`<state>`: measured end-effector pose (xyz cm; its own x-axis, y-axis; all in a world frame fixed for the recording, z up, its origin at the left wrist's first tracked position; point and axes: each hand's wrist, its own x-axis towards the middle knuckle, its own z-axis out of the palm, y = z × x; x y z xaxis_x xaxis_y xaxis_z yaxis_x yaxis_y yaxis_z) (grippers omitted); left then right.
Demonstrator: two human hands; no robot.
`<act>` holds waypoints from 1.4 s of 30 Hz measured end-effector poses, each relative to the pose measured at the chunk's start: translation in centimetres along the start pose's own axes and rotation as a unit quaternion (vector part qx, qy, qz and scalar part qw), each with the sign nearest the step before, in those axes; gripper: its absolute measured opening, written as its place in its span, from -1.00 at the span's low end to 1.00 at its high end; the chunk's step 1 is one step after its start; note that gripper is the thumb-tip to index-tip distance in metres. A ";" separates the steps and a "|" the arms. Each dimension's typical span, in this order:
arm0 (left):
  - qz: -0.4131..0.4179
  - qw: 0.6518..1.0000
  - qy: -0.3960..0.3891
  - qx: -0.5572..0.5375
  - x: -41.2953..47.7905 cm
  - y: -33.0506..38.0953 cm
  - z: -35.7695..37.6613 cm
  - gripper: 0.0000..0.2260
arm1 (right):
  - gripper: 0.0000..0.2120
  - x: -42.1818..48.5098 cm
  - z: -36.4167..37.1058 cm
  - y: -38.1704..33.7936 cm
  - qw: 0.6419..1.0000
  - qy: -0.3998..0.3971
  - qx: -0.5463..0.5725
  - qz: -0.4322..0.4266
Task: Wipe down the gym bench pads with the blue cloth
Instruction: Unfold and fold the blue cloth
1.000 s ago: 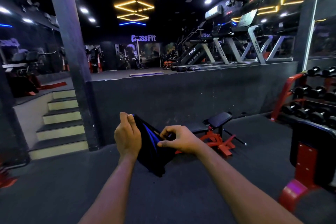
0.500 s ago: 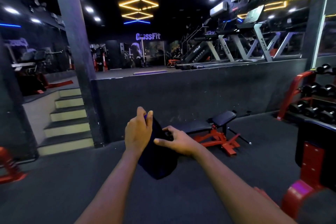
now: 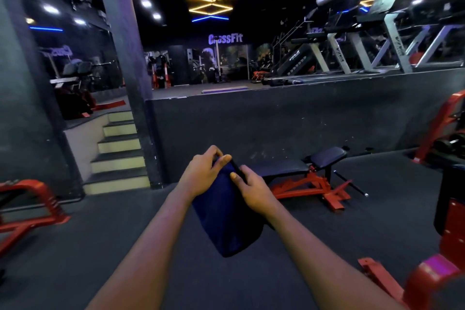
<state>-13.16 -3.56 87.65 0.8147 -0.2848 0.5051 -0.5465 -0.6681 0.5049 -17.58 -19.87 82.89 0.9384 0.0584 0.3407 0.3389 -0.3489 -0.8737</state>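
Left hand and right hand are both gripping the blue cloth by its top edge, clear of the floor. Bench pads are lying at 2 o'clock, apart from it. Wiping is judged not yet begun.

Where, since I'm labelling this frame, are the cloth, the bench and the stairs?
cloth (image 3: 226, 221), head view, middle of the hanging fold.
bench (image 3: 284, 167), head view, on the long black pad.
stairs (image 3: 119, 145), head view, on a middle step's front.
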 end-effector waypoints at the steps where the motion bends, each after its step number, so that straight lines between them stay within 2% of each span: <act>1: -0.031 0.999 -0.033 0.002 -0.1 -0.8 -0.1 -0.71 | -0.77 0.2 -0.1 0.6 1.000 0.004 -0.001 -0.006; 3: -0.076 0.992 -0.099 0.030 -0.7 -2.5 -0.2 -0.67 | -0.82 0.7 0.1 1.6 1.000 0.024 0.008 -0.002; 5: -0.096 0.987 -0.124 0.033 -1.3 -4.4 0.0 -0.67 | -0.81 1.5 0.4 2.7 0.999 0.025 0.030 0.025; 8: -0.093 0.991 -0.094 0.014 -0.8 -7.6 0.6 -0.73 | -0.83 3.8 2.2 4.7 0.997 -0.010 0.044 0.062; 11: -0.089 0.992 -0.085 -0.005 1.1 -10.6 0.7 -0.73 | -0.65 7.0 4.8 5.9 0.991 -0.015 0.060 0.115; 13: -0.088 0.992 -0.091 -0.014 2.9 -13.0 0.1 -0.71 | -0.65 9.7 6.9 6.2 0.994 -0.006 0.039 0.101; 17: -0.084 0.986 -0.088 -0.116 6.8 -18.7 -2.3 -0.66 | -0.77 16.2 10.6 6.4 0.997 0.062 -0.009 0.049; 21: -0.074 0.978 -0.162 -0.110 11.4 -25.3 -4.4 -0.74 | -0.74 23.4 14.0 6.7 0.996 0.068 -0.037 0.034; 28: -0.063 0.970 -0.207 -0.109 19.5 -35.1 -4.4 -0.65 | -0.67 34.6 18.3 9.7 0.994 0.094 -0.027 0.055; 32: -0.023 0.971 -0.238 -0.017 24.8 -39.8 -2.0 -0.62 | -0.60 41.0 19.6 13.3 0.992 0.093 -0.008 0.087; 35: -0.018 0.958 -0.281 0.048 29.5 -42.6 0.2 -0.59 | -0.58 46.6 20.0 16.4 0.992 0.086 0.009 0.095; 40: -0.065 0.938 -0.322 0.113 37.6 -47.4 3.4 -0.77 | -0.58 56.6 19.7 21.1 0.994 0.045 0.020 0.101; 42: -0.086 0.943 -0.305 0.099 41.2 -49.7 4.0 -0.78 | -0.57 60.9 19.6 23.2 0.994 0.032 0.007 0.101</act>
<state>48.40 15.15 80.55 0.8813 -0.4619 -0.0996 -0.3976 -0.8387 0.3721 48.73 -6.13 76.53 0.9814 -0.0711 0.1784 0.1450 -0.3348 -0.9311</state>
